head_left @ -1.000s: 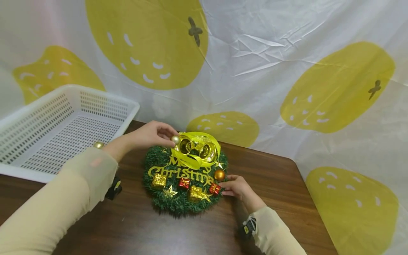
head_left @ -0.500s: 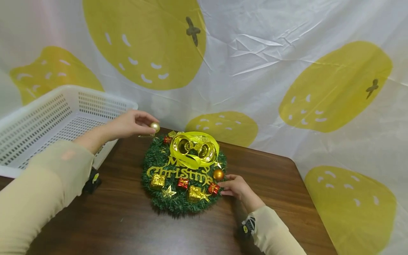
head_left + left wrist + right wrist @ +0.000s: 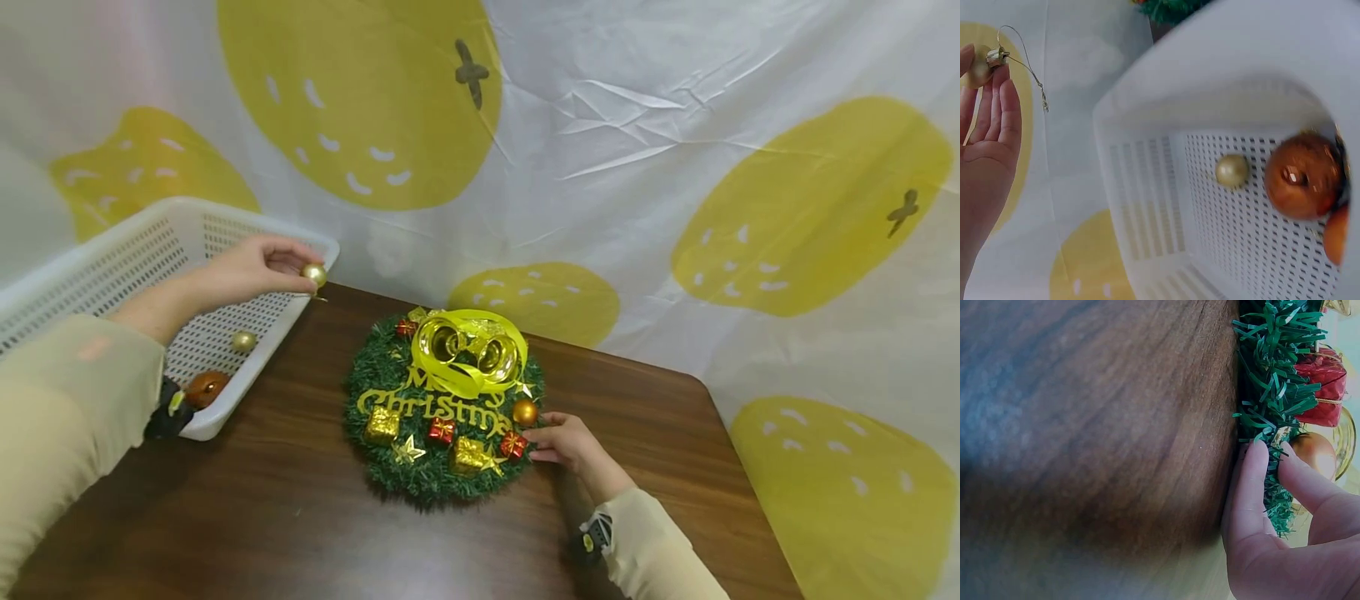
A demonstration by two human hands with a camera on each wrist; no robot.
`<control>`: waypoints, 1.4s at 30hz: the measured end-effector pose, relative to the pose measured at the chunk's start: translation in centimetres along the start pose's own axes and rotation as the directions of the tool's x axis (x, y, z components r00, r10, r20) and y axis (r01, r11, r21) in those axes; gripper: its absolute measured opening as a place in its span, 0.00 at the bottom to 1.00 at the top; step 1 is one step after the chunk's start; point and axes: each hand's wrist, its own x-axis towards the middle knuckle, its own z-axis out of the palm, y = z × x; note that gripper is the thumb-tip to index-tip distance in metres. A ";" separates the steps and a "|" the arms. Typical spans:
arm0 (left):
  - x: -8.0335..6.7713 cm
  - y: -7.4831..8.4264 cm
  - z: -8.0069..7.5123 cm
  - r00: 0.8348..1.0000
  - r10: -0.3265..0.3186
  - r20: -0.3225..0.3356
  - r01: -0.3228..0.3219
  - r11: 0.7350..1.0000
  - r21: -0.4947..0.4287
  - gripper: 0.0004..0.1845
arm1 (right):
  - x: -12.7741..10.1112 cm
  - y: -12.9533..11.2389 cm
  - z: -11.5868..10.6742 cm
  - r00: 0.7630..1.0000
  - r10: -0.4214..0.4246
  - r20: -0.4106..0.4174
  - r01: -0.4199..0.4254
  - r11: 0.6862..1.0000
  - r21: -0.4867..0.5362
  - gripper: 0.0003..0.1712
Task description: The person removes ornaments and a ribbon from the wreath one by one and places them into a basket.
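My left hand (image 3: 302, 272) pinches a small gold ball (image 3: 314, 273) by its fingertips, above the near right corner of the white basket (image 3: 112, 250). In the left wrist view the gold ball (image 3: 975, 70) sits at my fingertips (image 3: 999, 81) and a thin wire hanger trails from it. A green Christmas wreath (image 3: 431, 479) with a yellow ribbon bow (image 3: 468, 354) lies on the brown table (image 3: 285, 517). My right hand (image 3: 546, 433) pinches the wreath's right edge beside an orange ball (image 3: 524, 412). The right wrist view shows my fingers (image 3: 1254, 487) on either side of the green fringe (image 3: 1269, 375).
Inside the basket (image 3: 1147, 206) lie a gold ball (image 3: 1232, 170) and a copper ball (image 3: 1302, 182), with another orange one at the edge. Gold and red gift boxes and stars dot the wreath. A white cloth with yellow prints (image 3: 600, 125) hangs behind the table.
My left hand has carried the gold ball from the wreath's upper left, leftward to above the basket's corner. The right hand has stayed on the wreath's edge.
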 end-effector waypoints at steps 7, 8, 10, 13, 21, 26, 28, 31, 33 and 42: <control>-1.2 -1.7 -1.3 0.999 -0.049 -0.007 0.049 0.997 0.052 0.25 | -0.1 0.1 -0.2 1.000 -0.004 0.006 0.004 1.000 0.012 0.37; -1.3 -2.0 -1.5 0.999 -0.053 -0.010 0.054 0.997 0.060 0.25 | -0.1 0.1 -0.2 1.000 -0.002 0.007 0.002 1.000 0.010 0.37; -1.5 -2.6 -1.9 0.998 -0.066 -0.013 0.067 0.994 0.082 0.25 | -0.1 0.1 -0.1 1.000 -0.002 0.009 0.001 1.000 0.013 0.38; -1.7 -3.5 -2.4 0.998 -0.065 0.000 0.065 0.992 0.112 0.25 | -0.1 0.1 -0.1 1.000 0.003 0.008 -0.003 1.000 0.013 0.38; -2.7 -5.8 -3.2 0.989 -0.094 0.112 0.070 0.978 0.198 0.26 | -0.2 0.2 0.0 1.000 0.004 0.011 -0.004 1.000 0.012 0.38; -2.9 -6.3 -3.1 0.975 -0.137 0.173 0.098 0.971 0.218 0.21 | -0.1 0.2 0.0 1.000 0.005 0.010 -0.005 1.000 0.014 0.37; -2.9 -6.4 -3.0 0.969 -0.156 0.194 0.110 0.967 0.229 0.21 | 0.0 0.3 0.0 1.000 0.000 0.011 0.000 1.000 0.020 0.37; -3.0 -6.6 -2.8 0.960 -0.173 0.218 0.119 0.964 0.238 0.20 | -0.1 0.3 0.0 1.000 -0.004 0.013 0.003 1.000 0.023 0.37; -3.1 -6.7 -2.7 0.959 -0.178 0.220 0.120 0.960 0.252 0.20 | -0.1 0.2 0.0 1.000 -0.004 0.014 0.003 1.000 0.023 0.37; -3.0 -7.1 -2.7 0.956 -0.178 0.232 0.110 0.954 0.279 0.22 | -0.2 0.2 0.1 1.000 0.005 0.015 -0.005 1.000 0.014 0.38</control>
